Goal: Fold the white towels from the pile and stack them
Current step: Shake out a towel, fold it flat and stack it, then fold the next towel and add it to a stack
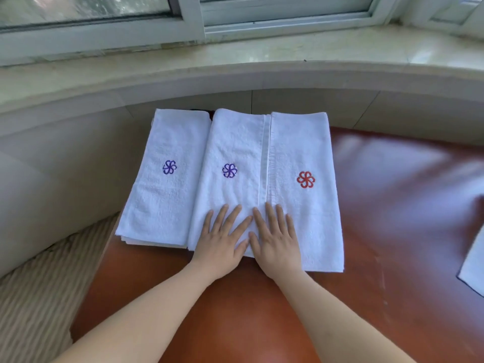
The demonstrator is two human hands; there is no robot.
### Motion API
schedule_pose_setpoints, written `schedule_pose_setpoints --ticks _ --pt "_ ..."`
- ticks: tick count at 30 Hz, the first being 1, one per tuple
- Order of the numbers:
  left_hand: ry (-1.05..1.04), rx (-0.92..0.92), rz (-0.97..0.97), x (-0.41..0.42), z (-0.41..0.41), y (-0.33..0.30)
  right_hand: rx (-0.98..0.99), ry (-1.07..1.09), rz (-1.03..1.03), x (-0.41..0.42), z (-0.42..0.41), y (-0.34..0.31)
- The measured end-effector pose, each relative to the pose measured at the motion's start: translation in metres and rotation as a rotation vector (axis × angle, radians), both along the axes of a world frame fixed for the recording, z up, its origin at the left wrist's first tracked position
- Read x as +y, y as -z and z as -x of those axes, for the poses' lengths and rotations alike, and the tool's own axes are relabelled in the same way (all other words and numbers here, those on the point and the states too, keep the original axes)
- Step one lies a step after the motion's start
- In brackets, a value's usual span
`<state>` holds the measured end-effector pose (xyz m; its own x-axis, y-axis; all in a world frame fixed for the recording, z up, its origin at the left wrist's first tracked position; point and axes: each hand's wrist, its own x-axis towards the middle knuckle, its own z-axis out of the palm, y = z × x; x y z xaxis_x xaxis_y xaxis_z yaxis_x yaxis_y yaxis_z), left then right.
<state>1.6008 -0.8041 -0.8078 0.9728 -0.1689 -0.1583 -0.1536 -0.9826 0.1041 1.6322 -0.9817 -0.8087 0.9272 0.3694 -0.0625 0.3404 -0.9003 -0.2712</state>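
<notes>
Three folded white towels lie side by side on the red-brown table [392, 231]. The left towel [167, 195] tops a small stack and bears a purple flower mark. The middle towel [233, 142] also has a purple mark and overlaps the right towel [303, 153], which carries a red mark. My left hand [222, 242] lies flat with spread fingers on the near end of the middle towel. My right hand [275, 242] lies flat beside it, across the hem where the middle and right towels meet. The two hands touch at the thumbs.
Another white cloth [474, 260] shows at the right edge of the table. A stone window sill [235, 74] curves behind the towels. A beige sofa with a striped cushion [44, 279] stands to the left of the table.
</notes>
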Motion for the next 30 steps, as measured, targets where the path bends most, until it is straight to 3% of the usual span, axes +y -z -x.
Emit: schedule_pose_setpoints --ticks 9,21,30 --pt "0.041 0.317 -0.01 -0.035 0.06 -0.062 0.335 -0.11 0.072 -0.03 0.069 -0.05" --pt "0.066 0.055 0.062 -0.084 0.106 -0.251 0.182 0.031 0.127 -0.105 0.136 -0.246" --pt "0.123 -0.109 0.084 -0.176 0.108 -0.362 0.1 0.174 0.138 -0.225 0.168 -0.357"
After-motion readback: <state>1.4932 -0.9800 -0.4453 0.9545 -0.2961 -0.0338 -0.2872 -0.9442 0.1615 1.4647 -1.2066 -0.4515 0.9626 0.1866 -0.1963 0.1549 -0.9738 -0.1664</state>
